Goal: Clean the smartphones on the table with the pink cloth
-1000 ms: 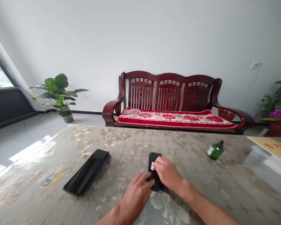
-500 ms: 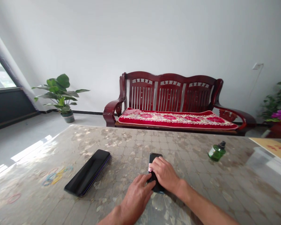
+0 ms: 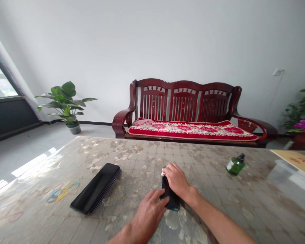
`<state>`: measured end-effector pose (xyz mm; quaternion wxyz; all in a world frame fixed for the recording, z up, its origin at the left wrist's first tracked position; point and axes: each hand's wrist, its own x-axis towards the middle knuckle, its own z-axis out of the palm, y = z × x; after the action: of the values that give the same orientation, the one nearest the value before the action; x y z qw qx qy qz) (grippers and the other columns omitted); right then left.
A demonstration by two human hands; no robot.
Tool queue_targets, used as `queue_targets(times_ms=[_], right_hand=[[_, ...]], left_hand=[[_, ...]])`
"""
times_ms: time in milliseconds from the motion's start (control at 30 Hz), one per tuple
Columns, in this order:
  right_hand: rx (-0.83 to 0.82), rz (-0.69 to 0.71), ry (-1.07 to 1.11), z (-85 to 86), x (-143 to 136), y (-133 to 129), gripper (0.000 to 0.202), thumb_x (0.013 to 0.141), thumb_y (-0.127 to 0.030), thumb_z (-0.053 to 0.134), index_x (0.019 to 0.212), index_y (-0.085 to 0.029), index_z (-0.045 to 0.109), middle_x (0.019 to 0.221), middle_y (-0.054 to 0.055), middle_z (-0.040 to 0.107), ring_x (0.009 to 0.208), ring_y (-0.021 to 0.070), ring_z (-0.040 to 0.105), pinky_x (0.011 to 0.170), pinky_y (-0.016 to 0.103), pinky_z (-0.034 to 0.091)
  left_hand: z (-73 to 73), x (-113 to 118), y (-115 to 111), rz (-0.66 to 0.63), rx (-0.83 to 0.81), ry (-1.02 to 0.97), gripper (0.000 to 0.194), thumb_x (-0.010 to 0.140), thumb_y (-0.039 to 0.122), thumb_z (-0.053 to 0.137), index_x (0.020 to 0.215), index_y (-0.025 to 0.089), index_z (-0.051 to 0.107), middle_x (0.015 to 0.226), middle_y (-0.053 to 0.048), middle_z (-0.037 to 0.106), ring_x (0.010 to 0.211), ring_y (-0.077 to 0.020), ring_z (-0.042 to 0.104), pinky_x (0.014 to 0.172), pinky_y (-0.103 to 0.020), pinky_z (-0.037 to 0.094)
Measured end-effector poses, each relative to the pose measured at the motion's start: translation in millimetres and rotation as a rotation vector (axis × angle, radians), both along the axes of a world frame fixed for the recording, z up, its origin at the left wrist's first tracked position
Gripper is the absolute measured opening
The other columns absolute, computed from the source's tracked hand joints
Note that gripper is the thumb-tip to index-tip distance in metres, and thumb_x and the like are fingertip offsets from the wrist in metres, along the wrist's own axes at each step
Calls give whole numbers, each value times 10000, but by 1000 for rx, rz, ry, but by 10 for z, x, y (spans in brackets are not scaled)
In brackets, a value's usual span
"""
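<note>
A black phone [image 3: 172, 200] lies on the patterned table cover [image 3: 132, 159] in front of me. My left hand [image 3: 150, 207] rests at its left side, with thumb and fingertips touching the lower part of the screen. Over the phone's upper end is my right hand [image 3: 176, 179], its fingers closed on a small pink and white cloth [image 3: 163, 172] pressed to the glass. To the left, a stack of larger dark phones or tablets [image 3: 96, 189] lies at a slant.
Coloured rubber bands [image 3: 58, 193] lie at the left. A green pump bottle [image 3: 235, 165] stands right, near a clear plastic box [image 3: 289, 179] and a tan paper [image 3: 295, 160]. Beyond the table are a wooden bench [image 3: 184, 101] and a potted plant [image 3: 73, 127].
My right hand has slid up the phone with the cloth towards its far end, and more of the lower screen shows. My left hand has stayed nearly still.
</note>
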<state>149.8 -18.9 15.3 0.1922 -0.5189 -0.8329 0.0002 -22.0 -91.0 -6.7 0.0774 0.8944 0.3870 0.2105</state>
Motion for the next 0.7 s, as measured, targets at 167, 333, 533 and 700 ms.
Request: queue_targets(times_ms=[167, 333, 533, 700], right_hand=[[-40, 120, -18, 38, 60, -230, 191, 923, -100, 498, 885, -226, 636, 920, 15, 605, 921, 165, 517, 794, 265, 392], [-12, 67, -78, 63, 27, -48, 181, 913, -108, 518, 856, -226, 643, 905, 18, 617, 910, 171, 521, 807, 279, 394], [-21, -36, -48, 62, -47, 48, 189, 919, -135, 526, 804, -222, 647, 879, 22, 627, 892, 172, 534, 795, 273, 393], [-72, 90, -43, 63, -12, -232, 198, 892, -102, 531, 840, -236, 666, 898, 10, 624, 911, 163, 524, 775, 254, 382]], left_hand=[[-20, 3, 9, -7, 17, -36, 321, 857, 97, 550, 1123, 237, 662, 1210, -80, 637, 1048, -236, 622, 928, -389, 546], [-31, -5, 13, -8, 53, -44, 314, 890, 132, 516, 1146, 246, 657, 1200, -83, 642, 1027, -228, 631, 893, -371, 562], [-46, -20, 16, -13, 50, -65, 282, 881, 142, 552, 1119, 241, 667, 1179, -76, 654, 1003, -229, 632, 873, -361, 564], [-2, 1, 14, -34, -4, -92, 206, 872, 132, 587, 1010, 240, 697, 1085, -38, 687, 969, -222, 639, 866, -348, 555]])
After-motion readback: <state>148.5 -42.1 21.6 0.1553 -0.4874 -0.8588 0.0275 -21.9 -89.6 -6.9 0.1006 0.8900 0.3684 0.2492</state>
